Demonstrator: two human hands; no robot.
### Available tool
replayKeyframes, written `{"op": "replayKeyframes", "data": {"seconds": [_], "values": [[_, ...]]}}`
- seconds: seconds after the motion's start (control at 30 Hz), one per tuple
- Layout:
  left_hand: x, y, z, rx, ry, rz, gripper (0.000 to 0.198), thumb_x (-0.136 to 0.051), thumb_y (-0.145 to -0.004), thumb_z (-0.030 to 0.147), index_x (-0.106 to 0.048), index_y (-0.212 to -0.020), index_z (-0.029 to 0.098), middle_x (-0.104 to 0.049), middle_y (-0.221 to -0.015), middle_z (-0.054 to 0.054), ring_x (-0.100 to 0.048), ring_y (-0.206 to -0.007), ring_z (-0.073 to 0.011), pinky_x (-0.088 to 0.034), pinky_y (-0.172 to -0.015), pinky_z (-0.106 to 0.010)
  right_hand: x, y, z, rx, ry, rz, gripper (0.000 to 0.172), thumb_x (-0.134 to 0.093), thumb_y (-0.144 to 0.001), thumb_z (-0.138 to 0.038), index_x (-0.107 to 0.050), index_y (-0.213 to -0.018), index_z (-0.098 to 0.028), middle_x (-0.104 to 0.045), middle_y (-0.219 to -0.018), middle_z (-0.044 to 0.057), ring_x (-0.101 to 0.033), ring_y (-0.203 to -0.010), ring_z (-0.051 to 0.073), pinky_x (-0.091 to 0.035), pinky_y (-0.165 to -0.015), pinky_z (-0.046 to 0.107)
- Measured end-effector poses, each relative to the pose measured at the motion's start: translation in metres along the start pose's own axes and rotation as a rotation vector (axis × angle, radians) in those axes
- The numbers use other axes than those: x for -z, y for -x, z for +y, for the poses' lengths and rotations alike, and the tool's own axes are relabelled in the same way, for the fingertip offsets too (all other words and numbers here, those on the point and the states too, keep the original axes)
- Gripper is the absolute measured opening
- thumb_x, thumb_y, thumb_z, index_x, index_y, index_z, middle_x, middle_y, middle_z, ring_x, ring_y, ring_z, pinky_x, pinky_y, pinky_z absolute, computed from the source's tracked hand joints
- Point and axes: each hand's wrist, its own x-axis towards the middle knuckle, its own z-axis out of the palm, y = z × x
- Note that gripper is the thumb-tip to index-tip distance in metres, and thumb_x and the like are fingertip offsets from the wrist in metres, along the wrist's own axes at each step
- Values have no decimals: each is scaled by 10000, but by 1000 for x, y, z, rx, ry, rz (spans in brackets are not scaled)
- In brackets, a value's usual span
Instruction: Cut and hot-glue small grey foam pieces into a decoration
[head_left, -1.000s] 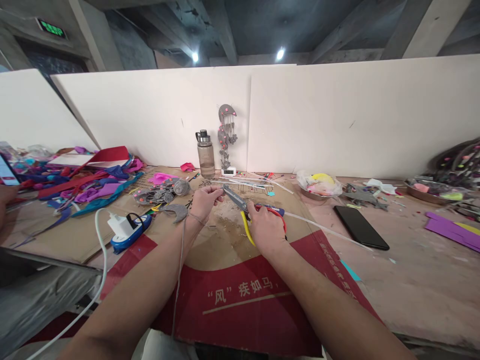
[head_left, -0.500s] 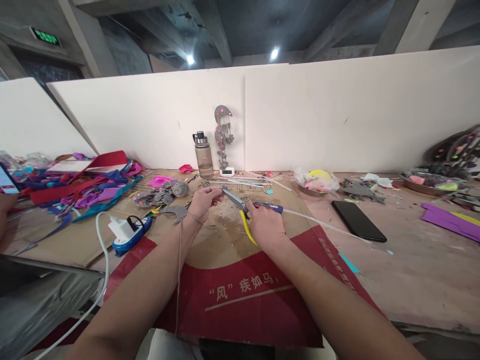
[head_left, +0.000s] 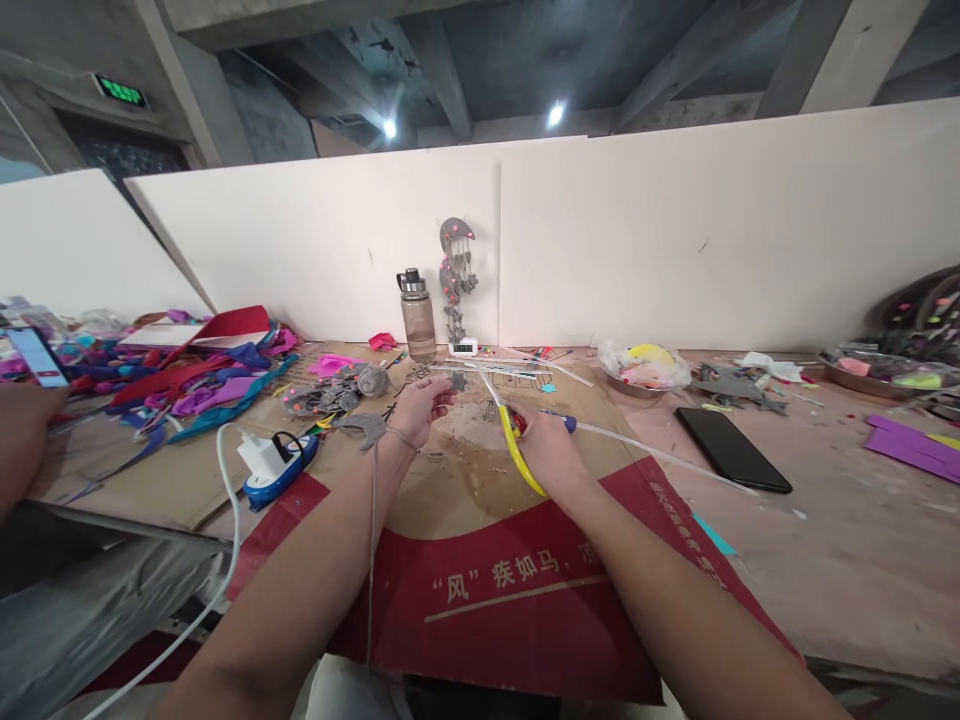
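Observation:
My left hand [head_left: 421, 408] hovers over the cardboard sheet [head_left: 450, 480] with its fingers pinched on a small grey piece [head_left: 457, 381]. A thin grey thread [head_left: 373, 540] hangs down from that wrist. My right hand [head_left: 550, 447] is closed round the yellow and red handles of a pair of scissors [head_left: 508, 428], whose blades point away towards the wall. Grey felt shapes [head_left: 337, 392] and a grey ball of yarn [head_left: 372, 380] lie just left of my left hand.
A water bottle [head_left: 417, 314] and a grey hanging ornament [head_left: 455, 272] stand at the white wall. A black phone [head_left: 732, 448] lies right, a charger and cable [head_left: 276, 458] left. Coloured felt scraps [head_left: 187, 375] pile at far left, near another person's hand [head_left: 22, 435].
The scissors have swung from pointing left at my left hand to pointing away towards the wall. My left hand stays pinched in about the same place.

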Motion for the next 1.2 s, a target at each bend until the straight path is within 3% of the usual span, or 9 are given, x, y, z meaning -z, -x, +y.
{"op": "replayKeyframes", "data": {"seconds": [0.23, 0.33, 0.4, 0.53, 0.7, 0.97, 1.1, 1.2], "values": [[-4, 3, 2, -45, 9, -20, 273, -796, -579, 278, -593, -689, 132, -608, -591, -1, -580, -546, -87, -369, -482, -189, -2, -3, 5, 51, -155, 52, 432, -533, -804, -119, -588, -1221, -217, -702, -1095, 66, -644, -981, 182, -442, -835, 248], [-6, 5, 4, -51, 36, -42, 262, -787, -590, 276, -591, -683, 130, -624, -603, -13, -556, -526, -78, -385, -495, -196, -4, -3, 5, 64, -213, 69, 342, -537, -836, -184, -609, -1170, -198, -705, -1036, 73, -643, -922, 185, -455, -824, 274], [-7, 8, 5, -70, 45, -66, 262, -784, -598, 283, -583, -673, 134, -634, -621, -18, -534, -511, -69, -388, -498, -202, -6, -3, 5, 69, -360, 78, 288, -546, -853, -296, -627, -1105, -179, -702, -946, 61, -634, -829, 176, -473, -769, 283], [-13, 15, 4, -65, 10, -210, 283, -795, -600, 319, -583, -665, 144, -601, -594, -6, -505, -491, -70, -357, -475, -207, -8, -2, -3, -24, -866, 92, 452, -603, -791, -462, -569, -1131, -166, -623, -756, -7, -551, -579, 118, -458, -540, 243], [-25, 25, -1, -24, -70, -330, 269, -798, -612, 341, -613, -658, 152, -533, -517, 19, -457, -460, -67, -312, -457, -210, -8, -1, -8, -106, -1214, 134, 593, -735, -669, -431, -479, -1163, -223, -574, -782, -50, -481, -469, 55, -417, -412, 185], [-31, 35, 0, 11, -113, -446, 188, -748, -627, 299, -649, -696, 155, -539, -513, 8, -459, -459, -79, -320, -461, -218, -9, -3, -5, -120, -1250, 195, 522, -728, -660, -390, -461, -1076, -222, -538, -715, -84, -485, -440, 58, -427, -398, 192], [-30, 34, -3, -30, -141, -439, 206, -739, -645, 315, -662, -752, 157, -565, -523, -5, -497, -475, -101, -350, -466, -229, -5, -1, -9, -118, -1219, 195, 469, -708, -669, -332, -464, -1055, -224, -534, -706, -80, -479, -453, 55, -405, -409, 176], [-30, 32, -6, -98, -220, -407, 204, -724, -680, 339, -634, -687, 156, -548, -502, 4, -463, -441, -83, -346, -455, -224, -5, 1, -11, -87, -1185, 183, 478, -713, -662, -356, -469, -1050, -219, -545, -712, -69, -483, -469, 57, -382, -409, 168]]}}
